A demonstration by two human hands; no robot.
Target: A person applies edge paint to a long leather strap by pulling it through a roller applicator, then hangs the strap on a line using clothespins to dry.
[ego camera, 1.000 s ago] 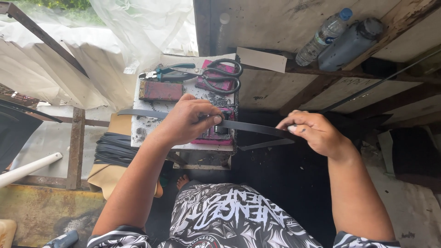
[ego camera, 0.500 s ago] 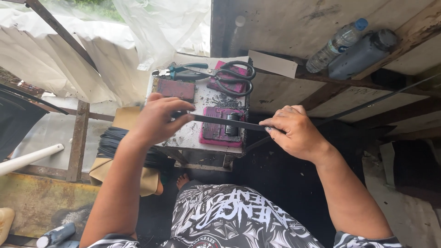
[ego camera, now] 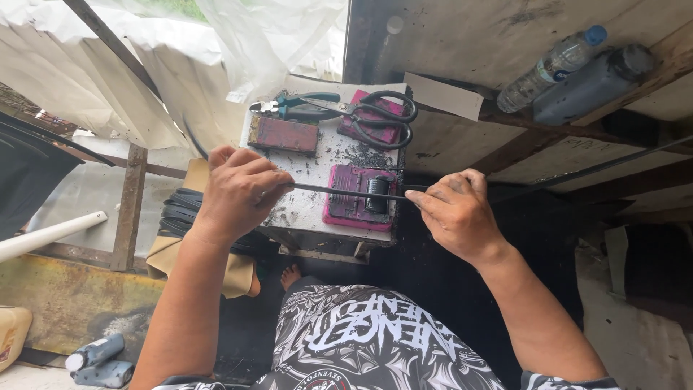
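A thin black strip is stretched level between both hands, crossing just above a pink pad on the small white worktable. The left hand has its fingers curled shut around one end; the right hand pinches the other end between thumb and fingertips. The step looks like drawing the strip across the pad, which calls for steady, even tension. Black scissors and pliers lie farther back on the table.
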